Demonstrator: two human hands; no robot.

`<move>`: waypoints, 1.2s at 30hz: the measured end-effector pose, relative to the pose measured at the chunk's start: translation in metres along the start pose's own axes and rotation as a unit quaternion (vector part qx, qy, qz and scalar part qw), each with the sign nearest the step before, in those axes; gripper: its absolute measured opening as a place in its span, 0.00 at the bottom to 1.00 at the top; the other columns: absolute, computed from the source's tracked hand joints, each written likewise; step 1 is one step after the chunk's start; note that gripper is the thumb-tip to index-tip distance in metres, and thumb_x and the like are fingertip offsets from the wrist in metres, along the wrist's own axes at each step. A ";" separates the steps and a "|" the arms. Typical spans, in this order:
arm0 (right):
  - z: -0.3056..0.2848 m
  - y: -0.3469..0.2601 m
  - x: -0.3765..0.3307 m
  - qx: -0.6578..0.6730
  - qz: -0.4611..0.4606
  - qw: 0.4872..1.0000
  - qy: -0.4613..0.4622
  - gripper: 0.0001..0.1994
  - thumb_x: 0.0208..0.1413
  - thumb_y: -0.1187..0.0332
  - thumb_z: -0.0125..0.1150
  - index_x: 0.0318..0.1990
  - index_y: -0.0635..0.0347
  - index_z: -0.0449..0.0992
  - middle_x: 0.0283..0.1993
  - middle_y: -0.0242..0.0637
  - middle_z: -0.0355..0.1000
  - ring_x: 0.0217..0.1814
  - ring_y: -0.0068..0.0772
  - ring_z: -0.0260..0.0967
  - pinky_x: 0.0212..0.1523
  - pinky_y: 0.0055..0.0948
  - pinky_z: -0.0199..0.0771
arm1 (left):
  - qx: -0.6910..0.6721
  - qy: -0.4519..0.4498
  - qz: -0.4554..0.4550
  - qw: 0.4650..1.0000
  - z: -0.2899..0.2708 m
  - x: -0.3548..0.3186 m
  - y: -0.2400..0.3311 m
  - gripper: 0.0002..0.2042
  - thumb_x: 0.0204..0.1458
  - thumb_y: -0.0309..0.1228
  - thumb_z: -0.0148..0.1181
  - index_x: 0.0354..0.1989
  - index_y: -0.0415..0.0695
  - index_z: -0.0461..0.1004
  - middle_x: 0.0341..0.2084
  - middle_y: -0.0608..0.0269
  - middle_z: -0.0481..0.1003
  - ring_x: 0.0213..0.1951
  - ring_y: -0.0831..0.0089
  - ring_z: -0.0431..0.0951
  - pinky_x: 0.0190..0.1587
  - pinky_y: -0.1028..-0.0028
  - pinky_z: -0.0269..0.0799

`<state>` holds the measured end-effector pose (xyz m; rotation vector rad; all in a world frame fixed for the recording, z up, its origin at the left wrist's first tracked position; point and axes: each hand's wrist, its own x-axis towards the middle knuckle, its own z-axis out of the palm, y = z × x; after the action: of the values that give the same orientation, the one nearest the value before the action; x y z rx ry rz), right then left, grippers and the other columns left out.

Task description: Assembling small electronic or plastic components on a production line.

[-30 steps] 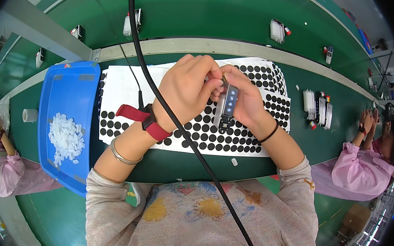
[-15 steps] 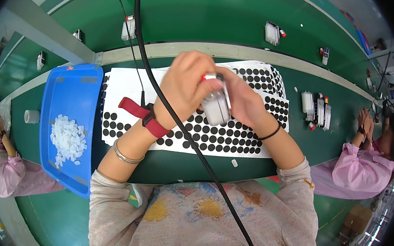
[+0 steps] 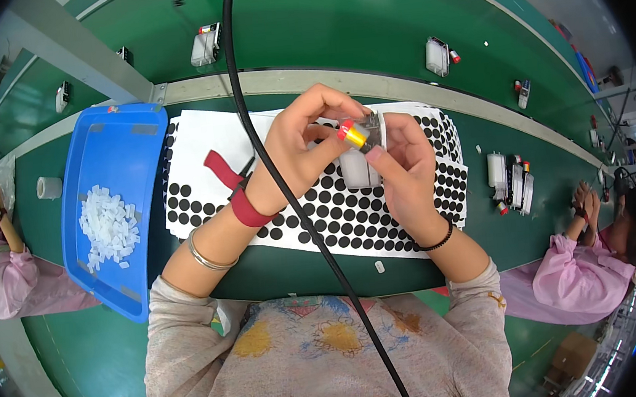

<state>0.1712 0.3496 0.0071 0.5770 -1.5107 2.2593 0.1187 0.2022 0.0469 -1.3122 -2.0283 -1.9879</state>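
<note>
Above the sheets of black round stickers (image 3: 335, 220), a clear and white plastic case (image 3: 360, 170) is held between my two hands. A small cylinder (image 3: 355, 135) with a yellow band and a red end sticks out at the case's upper side. My left hand (image 3: 304, 138) has its thumb against the red end, its fingers curled around the case's top. Along the case's right side, my right hand (image 3: 411, 166) grips it with thumb in front and fingers behind. The fingers partly hide the case's upper part.
At left, a blue tray (image 3: 123, 286) carries a heap of small white pieces. Several similar cases (image 3: 511, 180) lie at right, and others rest on the green belt (image 3: 331, 21) beyond the rail. A black cable (image 3: 287, 194) hangs across the view. Co-workers in pink sit on both sides.
The case has been turned in my hands, so the yellow and red cylinder now faces me. My right thumb has come round to its front. Cases on the belt have shifted slightly left.
</note>
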 end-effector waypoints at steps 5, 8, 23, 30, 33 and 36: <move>0.002 0.002 -0.005 0.000 -0.037 0.999 -0.025 0.15 0.47 0.81 0.56 0.43 0.68 0.63 0.40 0.39 0.68 0.42 0.25 0.67 0.42 0.22 0.67 | -0.204 -0.045 -0.110 0.972 0.001 0.001 -0.005 0.17 0.36 0.25 0.52 0.39 0.41 0.64 0.38 0.61 0.69 0.44 0.74 0.68 0.48 0.75 0.61; -0.002 0.001 -0.007 -0.047 -0.088 0.994 -0.043 0.16 0.45 0.81 0.57 0.43 0.68 0.62 0.42 0.40 0.66 0.44 0.27 0.66 0.46 0.24 0.66 | -0.153 -0.030 -0.133 0.979 0.004 -0.002 0.001 0.19 0.36 0.27 0.54 0.41 0.41 0.63 0.36 0.64 0.67 0.42 0.76 0.67 0.48 0.77 0.60; -0.009 -0.006 0.006 -0.227 -0.272 0.935 0.033 0.17 0.40 0.84 0.61 0.40 0.69 0.65 0.42 0.44 0.64 0.42 0.29 0.68 0.39 0.22 0.70 | 0.007 0.028 -0.114 0.993 0.010 0.000 0.026 0.15 0.44 0.34 0.63 0.35 0.37 0.67 0.20 0.65 0.72 0.23 0.84 0.69 0.25 0.83 0.64; -0.010 -0.013 0.007 -0.137 -0.164 0.976 0.036 0.17 0.41 0.85 0.61 0.40 0.68 0.65 0.41 0.43 0.66 0.42 0.28 0.68 0.42 0.23 0.72 | -0.181 0.005 -0.223 0.958 0.002 0.003 0.025 0.14 0.46 0.26 0.58 0.40 0.39 0.66 0.35 0.58 0.73 0.31 0.80 0.72 0.31 0.83 0.69; -0.008 -0.014 0.005 -0.088 -0.101 0.990 0.036 0.17 0.41 0.85 0.60 0.40 0.68 0.64 0.41 0.42 0.67 0.42 0.27 0.68 0.43 0.23 0.72 | -0.172 0.012 -0.204 0.964 0.001 0.001 0.023 0.13 0.44 0.24 0.59 0.39 0.39 0.68 0.35 0.59 0.73 0.32 0.79 0.72 0.35 0.82 0.68; -0.009 -0.018 0.005 -0.048 -0.087 0.994 0.033 0.17 0.42 0.85 0.60 0.41 0.67 0.63 0.40 0.42 0.68 0.42 0.26 0.68 0.43 0.22 0.71 | -0.096 0.035 -0.118 0.988 0.007 0.003 0.016 0.12 0.42 0.25 0.62 0.37 0.38 0.71 0.32 0.61 0.74 0.31 0.80 0.72 0.35 0.82 0.67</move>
<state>0.1747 0.3650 0.0202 0.5765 -1.4680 2.0430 0.1294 0.2071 0.0598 -1.0502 -2.0915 -2.3450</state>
